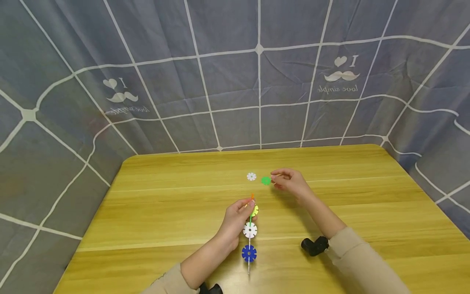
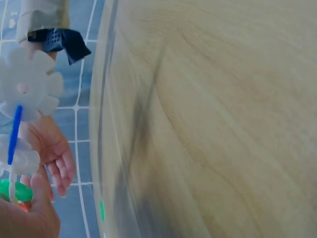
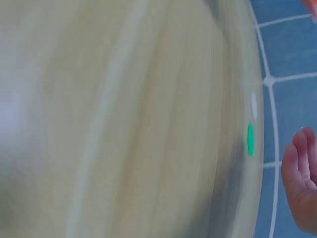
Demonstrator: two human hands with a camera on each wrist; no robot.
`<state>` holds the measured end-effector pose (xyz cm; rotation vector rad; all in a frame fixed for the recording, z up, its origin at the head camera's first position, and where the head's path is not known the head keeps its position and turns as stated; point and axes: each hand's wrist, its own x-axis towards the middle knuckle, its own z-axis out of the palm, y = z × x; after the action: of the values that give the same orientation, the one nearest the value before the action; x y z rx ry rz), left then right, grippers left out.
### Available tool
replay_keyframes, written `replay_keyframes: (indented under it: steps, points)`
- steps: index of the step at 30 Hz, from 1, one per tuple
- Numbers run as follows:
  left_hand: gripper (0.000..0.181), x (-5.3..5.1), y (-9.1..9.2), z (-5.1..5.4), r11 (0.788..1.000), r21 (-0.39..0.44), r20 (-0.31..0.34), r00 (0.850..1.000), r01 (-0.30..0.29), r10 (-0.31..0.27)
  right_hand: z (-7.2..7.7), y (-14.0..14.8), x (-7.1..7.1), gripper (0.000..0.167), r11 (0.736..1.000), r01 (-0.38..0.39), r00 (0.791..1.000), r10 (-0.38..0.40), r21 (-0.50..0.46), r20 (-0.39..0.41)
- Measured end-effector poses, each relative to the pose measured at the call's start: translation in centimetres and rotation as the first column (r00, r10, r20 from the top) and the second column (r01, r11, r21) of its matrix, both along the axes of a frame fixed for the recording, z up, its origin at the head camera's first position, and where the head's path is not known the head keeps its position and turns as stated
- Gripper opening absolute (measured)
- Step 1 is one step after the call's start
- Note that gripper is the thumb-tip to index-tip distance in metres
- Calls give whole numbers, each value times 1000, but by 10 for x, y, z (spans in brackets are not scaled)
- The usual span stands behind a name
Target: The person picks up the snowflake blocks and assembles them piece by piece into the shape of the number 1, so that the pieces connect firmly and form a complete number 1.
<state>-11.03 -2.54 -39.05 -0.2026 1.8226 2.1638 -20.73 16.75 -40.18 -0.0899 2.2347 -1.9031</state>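
In the head view, at lower centre, a disc chain (image 1: pixel 250 230) is pinched near its upper end by the left hand (image 1: pixel 233 220), presumably for steadiness. In the left wrist view, it is seen at the left edge. In the right wrist view, at right, a green disc (image 3: pixel 250 140) is borne by the table (image 3: pixel 138 124), apart from the right hand (image 3: pixel 302 186), its empty fingers loosely extended.
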Motion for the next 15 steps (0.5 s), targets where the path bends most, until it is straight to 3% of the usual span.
replay_keyframes:
  steps: [8, 15]
  points:
    - [45, -2, -1, 0, 1000, -3, -9, 1000, -2, 2, -14, -3, -25, 31, 970, -23, 999, 30, 240, -27]
    - [45, -3, -1, 1, 1000, -7, -8, 1000, 9, -9, -23, -13, -33, 33, 908, 43, 997, -14, 417, -71]
